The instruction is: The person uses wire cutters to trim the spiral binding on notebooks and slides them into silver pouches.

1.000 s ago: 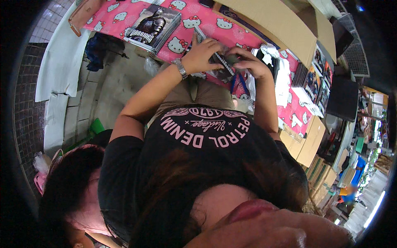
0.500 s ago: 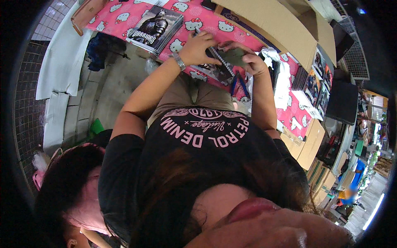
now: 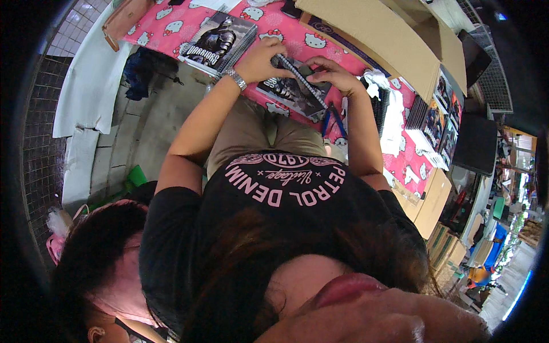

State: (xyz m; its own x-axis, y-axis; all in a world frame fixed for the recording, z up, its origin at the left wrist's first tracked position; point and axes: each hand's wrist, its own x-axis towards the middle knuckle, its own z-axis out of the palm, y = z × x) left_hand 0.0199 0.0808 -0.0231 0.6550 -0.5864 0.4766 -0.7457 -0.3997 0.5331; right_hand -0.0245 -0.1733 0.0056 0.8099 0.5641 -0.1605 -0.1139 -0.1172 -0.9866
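A spiral notebook (image 3: 289,94) with a dark armoured-figure cover lies on the pink table in front of me, its wire spine slanting down to the right. My left hand (image 3: 264,62), with a metal watch at the wrist, grips the upper end of that spine, thumb stretched along it and fingertips partly hidden. On the spine's other side, my right hand (image 3: 336,76) pinches the notebook with bent fingers; exactly which sheet or cover is unclear. Blue-handled pliers (image 3: 333,121) rest just below the right hand.
Finished-looking notebooks (image 3: 216,43) are stacked on the left. A large open cardboard box (image 3: 366,26) stands at the back. To the right are black binding coils (image 3: 379,106), white crumpled material (image 3: 393,123) and more notebooks (image 3: 433,128). Another person (image 3: 108,251) is at my lower left.
The grey-green sheet raised by my right hand has come down, and more of the notebook's cover now shows. My left hand has shifted slightly left; my right hand has moved left, over the notebook.
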